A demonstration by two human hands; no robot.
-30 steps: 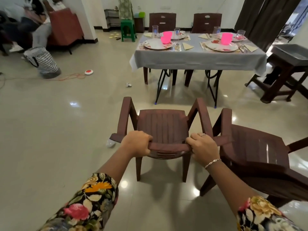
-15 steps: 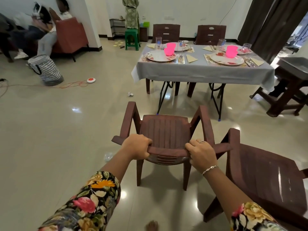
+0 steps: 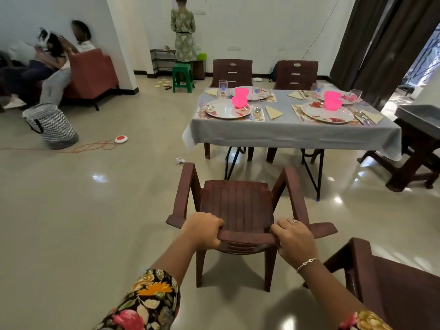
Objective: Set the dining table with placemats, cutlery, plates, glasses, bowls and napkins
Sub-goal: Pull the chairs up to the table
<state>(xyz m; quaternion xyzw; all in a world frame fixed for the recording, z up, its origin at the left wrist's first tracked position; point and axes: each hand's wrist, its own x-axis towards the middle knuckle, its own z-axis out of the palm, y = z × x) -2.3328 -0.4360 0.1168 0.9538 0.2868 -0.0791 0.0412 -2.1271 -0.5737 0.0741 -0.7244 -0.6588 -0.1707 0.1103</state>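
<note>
Head view: my left hand (image 3: pixel 203 231) and right hand (image 3: pixel 294 239) both grip the top rail of the chair (image 3: pixel 235 203). The table (image 3: pixel 285 136) is ahead, well apart, laid with plates (image 3: pixel 227 110), bowls (image 3: pixel 240 101), glasses (image 3: pixel 223 85) and napkins (image 3: pixel 273 112).

Risks: the legs may skid on the glossy floor (image 3: pixel 95 222), clip the spare chair (image 3: pixel 392 282) just beside my right arm, or bump the table and topple glasses. A cord (image 3: pixel 95 146) lies far left.

Arms extended forward, left hand (image 3: pixel 202 231) and right hand (image 3: pixel 294 239) curled over chair (image 3: pixel 234 203) top

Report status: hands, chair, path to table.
Left hand and right hand both grip brown chair by backrest. Table set, ahead. Crumpled paper on floor, left of path.
</note>
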